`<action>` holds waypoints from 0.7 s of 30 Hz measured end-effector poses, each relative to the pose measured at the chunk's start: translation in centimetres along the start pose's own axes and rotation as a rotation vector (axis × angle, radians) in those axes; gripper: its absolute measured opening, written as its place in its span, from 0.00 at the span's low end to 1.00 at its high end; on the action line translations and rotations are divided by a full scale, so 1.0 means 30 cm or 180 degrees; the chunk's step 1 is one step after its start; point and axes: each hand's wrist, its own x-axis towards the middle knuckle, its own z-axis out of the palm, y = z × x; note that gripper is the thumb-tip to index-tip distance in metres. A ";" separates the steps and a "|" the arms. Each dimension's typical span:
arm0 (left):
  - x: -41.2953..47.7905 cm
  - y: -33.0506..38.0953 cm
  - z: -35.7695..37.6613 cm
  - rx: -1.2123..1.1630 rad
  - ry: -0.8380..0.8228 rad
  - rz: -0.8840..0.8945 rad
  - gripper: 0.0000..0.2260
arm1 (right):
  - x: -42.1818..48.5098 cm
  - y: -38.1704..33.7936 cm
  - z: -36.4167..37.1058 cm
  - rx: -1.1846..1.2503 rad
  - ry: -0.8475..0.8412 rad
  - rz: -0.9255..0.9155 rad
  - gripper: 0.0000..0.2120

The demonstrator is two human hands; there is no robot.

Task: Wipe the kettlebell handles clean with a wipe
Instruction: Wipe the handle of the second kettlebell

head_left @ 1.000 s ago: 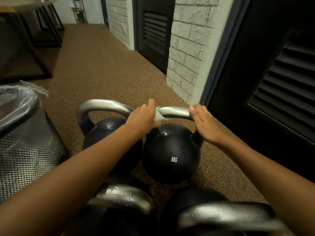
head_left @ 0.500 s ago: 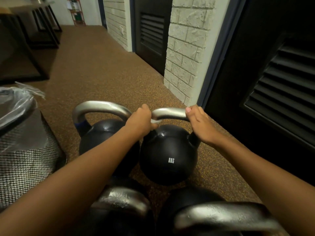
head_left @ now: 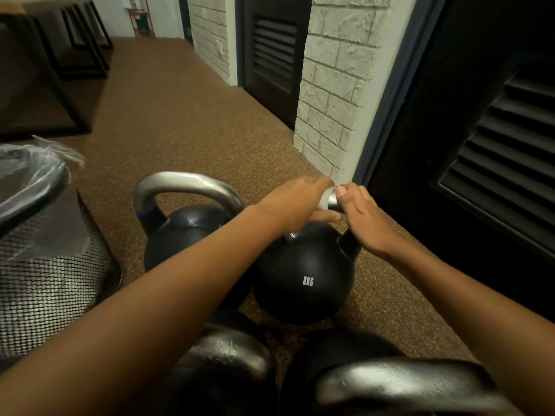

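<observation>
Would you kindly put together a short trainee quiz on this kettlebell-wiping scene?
1. True or false: the left hand holds a white wipe against the handle of the 8KG kettlebell.
2. What does the right hand hold? A) the right end of that same kettlebell's handle B) a spray bottle C) nothing
3. Fill in: the wire-mesh bin on the left is lined with clear ____.
Key: 1 true; 2 A; 3 plastic.
</observation>
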 end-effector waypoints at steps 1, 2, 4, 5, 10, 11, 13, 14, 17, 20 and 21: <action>-0.004 -0.006 -0.003 -0.0123 -0.0011 0.0046 0.22 | -0.001 0.000 0.000 -0.0003 0.0000 -0.0002 0.17; -0.009 -0.016 -0.007 -0.0265 -0.0012 0.0028 0.22 | -0.002 -0.001 0.000 -0.0015 -0.0004 -0.0009 0.17; -0.013 -0.036 -0.019 -0.0545 0.0019 -0.0264 0.20 | -0.004 -0.004 0.000 -0.0070 -0.0012 -0.0006 0.17; -0.009 -0.047 -0.023 -0.0601 0.0038 -0.0473 0.20 | -0.005 -0.004 -0.001 -0.0096 -0.0011 0.0000 0.17; 0.032 -0.051 -0.019 0.0152 0.0013 -0.0856 0.16 | -0.001 0.000 0.002 -0.0099 0.0008 0.0011 0.15; 0.044 -0.044 -0.007 0.0404 0.0037 -0.0827 0.14 | 0.000 0.002 0.003 -0.0081 0.0015 0.0009 0.15; 0.058 -0.018 0.018 0.0861 0.0161 -0.0705 0.12 | 0.002 0.005 0.005 -0.0044 0.0027 0.0006 0.15; 0.057 -0.002 0.030 0.1061 0.0270 -0.0576 0.11 | 0.003 0.005 0.005 -0.0025 0.0028 0.0005 0.15; 0.036 0.017 0.056 0.1302 0.0661 0.0029 0.10 | 0.001 0.004 0.002 -0.0036 0.0011 0.0005 0.16; 0.012 -0.030 0.033 0.0839 0.0528 -0.0096 0.09 | -0.001 0.001 0.003 -0.0130 -0.0012 -0.0031 0.14; 0.013 -0.050 0.023 0.0773 0.0418 -0.0277 0.09 | -0.001 -0.002 0.002 -0.0134 -0.0008 -0.0044 0.14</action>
